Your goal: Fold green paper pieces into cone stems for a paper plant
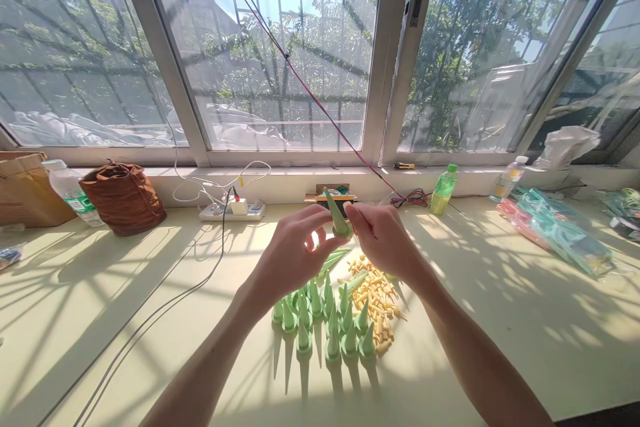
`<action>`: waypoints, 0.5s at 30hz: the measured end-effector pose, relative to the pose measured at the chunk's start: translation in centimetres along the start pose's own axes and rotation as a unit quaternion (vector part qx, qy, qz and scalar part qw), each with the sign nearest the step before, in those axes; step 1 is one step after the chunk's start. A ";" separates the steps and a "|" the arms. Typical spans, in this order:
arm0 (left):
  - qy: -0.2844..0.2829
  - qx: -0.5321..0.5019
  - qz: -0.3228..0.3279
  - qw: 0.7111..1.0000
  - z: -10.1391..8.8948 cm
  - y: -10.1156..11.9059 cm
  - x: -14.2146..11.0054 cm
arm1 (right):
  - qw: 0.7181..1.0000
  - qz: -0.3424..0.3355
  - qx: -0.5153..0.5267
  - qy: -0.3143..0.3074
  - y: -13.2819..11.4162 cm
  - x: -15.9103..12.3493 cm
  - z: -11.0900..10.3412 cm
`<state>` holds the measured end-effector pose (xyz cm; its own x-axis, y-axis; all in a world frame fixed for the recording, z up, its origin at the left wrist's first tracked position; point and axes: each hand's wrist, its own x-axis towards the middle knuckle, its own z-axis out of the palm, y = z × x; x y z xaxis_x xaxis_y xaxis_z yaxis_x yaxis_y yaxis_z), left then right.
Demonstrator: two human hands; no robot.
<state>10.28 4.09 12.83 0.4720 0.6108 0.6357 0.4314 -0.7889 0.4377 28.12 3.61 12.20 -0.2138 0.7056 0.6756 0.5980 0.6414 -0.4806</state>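
Note:
Between the fingers of my left hand [295, 247] is a green plastic cone [336, 213], tilted, its tip pointing up. My right hand [383, 237] is closed in a pinch at the cone's base; what its fingertips hold, if anything, is hidden. Under my hands, several like green cones [333, 337] stand upright on their round bases on the table. A few more lie on their sides behind them. To the right of the standing cones is a loose pile of small yellowish plastic pegs [375, 293].
A white power strip [233, 212] with cables [200, 283] lies left. Beyond my hands sits a small dark device [333, 197]. A green bottle [444, 190] and bagged teal and pink straps [560, 227] are right. A brown cloth bag [123, 197] and cardboard box [33, 190] stand far left.

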 end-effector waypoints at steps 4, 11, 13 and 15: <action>0.047 0.086 0.069 0.993 0.6 -0.6 -0.3 | 1.000 0.016 0.010 0.019 0.0 0.1 0.1; 0.072 0.078 0.016 0.994 1.1 -1.0 -0.3 | 0.998 0.038 0.025 0.049 0.0 0.2 0.2; 0.052 0.026 -0.057 0.997 1.0 -1.1 -0.1 | 0.998 0.039 0.019 0.055 0.0 0.2 0.2; 0.015 -0.052 -0.127 0.990 0.7 -1.1 0.1 | 0.997 0.035 0.008 0.063 0.1 0.2 0.1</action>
<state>10.35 5.08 11.93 0.3349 0.7891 0.5149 0.4509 -0.6140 0.6478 28.05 3.84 12.20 -0.0728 0.7062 0.7042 0.5954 0.5972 -0.5374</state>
